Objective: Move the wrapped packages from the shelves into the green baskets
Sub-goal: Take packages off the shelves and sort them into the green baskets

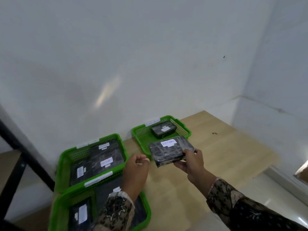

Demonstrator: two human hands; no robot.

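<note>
- Your right hand (pixel 190 161) grips a black wrapped package (pixel 170 150) at its near right corner, thumb on top, fingers underneath.
- The package is held in the air, tilted, just over the near edge of the far green basket (pixel 143 130). A white label on its top face carries blue handwriting that looks like "RETURN".
- Your left hand (pixel 135 170) hangs between the baskets, fingers loosely curled, holding nothing. It is close to the package but does not touch it.
- The far green basket sits on the light wooden table (pixel 216 147) by the white wall (pixel 133 55). One smaller wrapped package (pixel 163 130) with a white label lies inside.
- The middle green basket (pixel 66 157) is to the left, filled with several black wrapped packages lying flat, white labels up.
- The near green basket (pixel 56 207) sits touching the middle one, also holding dark packages; your left sleeve (pixel 116 212) covers part of it.
- White paper strips are stuck on the basket rims; the writing is too blurred to read.
- A black metal frame (pixel 18 147) runs along the left edge.
</note>
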